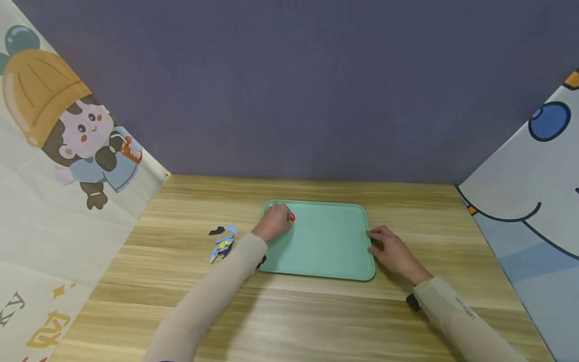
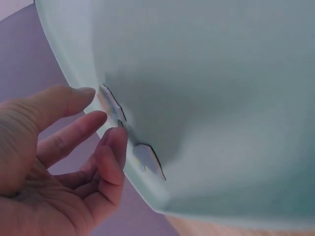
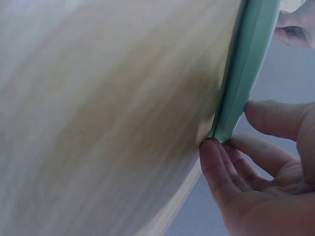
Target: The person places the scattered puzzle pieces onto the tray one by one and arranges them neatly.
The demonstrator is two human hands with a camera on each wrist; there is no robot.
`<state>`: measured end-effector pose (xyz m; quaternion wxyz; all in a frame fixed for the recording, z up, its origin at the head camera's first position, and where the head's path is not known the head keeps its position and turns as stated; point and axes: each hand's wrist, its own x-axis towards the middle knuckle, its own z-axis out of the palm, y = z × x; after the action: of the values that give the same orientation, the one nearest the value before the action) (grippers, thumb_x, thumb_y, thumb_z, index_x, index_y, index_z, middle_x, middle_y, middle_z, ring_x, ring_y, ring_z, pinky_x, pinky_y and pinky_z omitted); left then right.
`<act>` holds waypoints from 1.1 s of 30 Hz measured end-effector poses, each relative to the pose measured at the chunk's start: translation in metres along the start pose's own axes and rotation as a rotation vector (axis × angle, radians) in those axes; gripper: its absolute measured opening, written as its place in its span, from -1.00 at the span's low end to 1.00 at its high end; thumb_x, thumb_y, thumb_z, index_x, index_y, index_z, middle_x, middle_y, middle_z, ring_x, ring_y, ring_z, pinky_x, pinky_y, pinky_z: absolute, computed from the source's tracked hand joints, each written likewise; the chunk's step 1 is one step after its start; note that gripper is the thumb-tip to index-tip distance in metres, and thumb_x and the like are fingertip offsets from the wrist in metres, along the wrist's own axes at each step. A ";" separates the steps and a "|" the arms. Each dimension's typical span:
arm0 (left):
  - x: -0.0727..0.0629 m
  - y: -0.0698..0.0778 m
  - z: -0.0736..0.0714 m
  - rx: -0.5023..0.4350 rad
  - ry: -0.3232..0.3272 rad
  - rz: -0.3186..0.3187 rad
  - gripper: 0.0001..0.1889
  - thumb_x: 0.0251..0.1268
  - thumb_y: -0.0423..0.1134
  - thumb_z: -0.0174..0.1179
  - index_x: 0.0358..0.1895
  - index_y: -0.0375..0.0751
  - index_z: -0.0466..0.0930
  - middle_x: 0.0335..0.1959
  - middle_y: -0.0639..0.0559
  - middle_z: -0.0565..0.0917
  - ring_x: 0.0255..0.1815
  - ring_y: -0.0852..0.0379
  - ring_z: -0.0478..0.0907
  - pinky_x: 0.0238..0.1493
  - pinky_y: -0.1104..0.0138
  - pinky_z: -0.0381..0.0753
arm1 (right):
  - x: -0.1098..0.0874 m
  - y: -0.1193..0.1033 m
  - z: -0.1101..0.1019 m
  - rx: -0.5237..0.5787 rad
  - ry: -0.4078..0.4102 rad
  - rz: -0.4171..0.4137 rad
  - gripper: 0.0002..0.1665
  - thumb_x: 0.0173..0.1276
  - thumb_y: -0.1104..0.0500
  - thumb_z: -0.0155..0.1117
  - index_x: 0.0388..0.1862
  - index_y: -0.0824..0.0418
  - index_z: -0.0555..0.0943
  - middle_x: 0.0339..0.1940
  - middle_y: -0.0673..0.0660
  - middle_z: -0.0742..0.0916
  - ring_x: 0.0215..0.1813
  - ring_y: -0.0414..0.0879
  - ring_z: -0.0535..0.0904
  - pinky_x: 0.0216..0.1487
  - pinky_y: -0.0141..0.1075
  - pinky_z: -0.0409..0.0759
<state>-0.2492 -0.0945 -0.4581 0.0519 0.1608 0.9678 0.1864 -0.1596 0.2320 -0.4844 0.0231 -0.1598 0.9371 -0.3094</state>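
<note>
My left hand (image 1: 275, 221) is over the back left of a pale green tray (image 1: 325, 241). In the left wrist view, a thin flat piece (image 2: 112, 104) with a dark edge stands out beside the thumb and index fingertips, which are apart; contact is hard to judge. Farther along the tray's edge lies a second flat piece (image 2: 148, 160). From the head, a small red patch (image 1: 292, 217) shows by the left fingertips. My right hand (image 1: 394, 253) holds the tray's right rim, thumb and fingertips against the green edge (image 3: 242, 73) in the right wrist view.
Left of the tray, a loose pile of flat cut pieces (image 1: 223, 244), blue, yellow and black, lies on the wood-grain table (image 1: 316, 322). A dark wall (image 1: 294, 90) rises behind the table, and printed panels (image 1: 511, 201) stand at both sides.
</note>
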 end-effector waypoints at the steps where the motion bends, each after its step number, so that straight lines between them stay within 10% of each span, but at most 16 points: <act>1: -0.001 -0.001 -0.001 -0.001 0.011 0.011 -0.92 0.01 -0.40 0.28 -0.56 -0.20 0.61 -0.60 0.12 0.50 -0.51 0.18 0.34 -0.46 0.36 0.36 | 0.000 0.000 0.000 -0.001 0.000 0.000 -0.46 0.28 0.30 0.27 0.21 0.47 0.43 0.12 0.27 0.50 -0.01 0.12 0.51 -0.05 -0.01 0.51; 7: -0.011 -0.004 -0.014 -0.035 0.042 0.038 -0.77 0.08 -0.31 0.35 -0.17 -0.29 0.68 -0.17 -0.06 0.67 -0.09 -0.04 0.55 -0.04 0.15 0.50 | 0.001 0.000 0.000 0.001 0.001 0.004 -0.46 0.28 0.30 0.28 0.21 0.47 0.43 0.12 0.27 0.50 0.01 0.14 0.51 -0.03 0.01 0.50; 33: -0.066 -0.092 -0.069 -0.140 0.047 -0.049 -0.56 0.16 -0.27 0.31 0.12 -0.34 0.51 0.02 -0.29 0.54 -0.03 -0.19 0.50 -0.06 0.04 0.52 | -0.001 0.002 0.002 -0.004 0.019 -0.009 -0.46 0.28 0.30 0.27 0.21 0.48 0.43 0.12 0.28 0.50 0.08 0.19 0.48 0.04 0.06 0.46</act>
<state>-0.2246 -0.2209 -0.4268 0.0450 0.1287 0.9570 0.2560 -0.1592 0.2321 -0.4873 0.0123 -0.1613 0.9371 -0.3092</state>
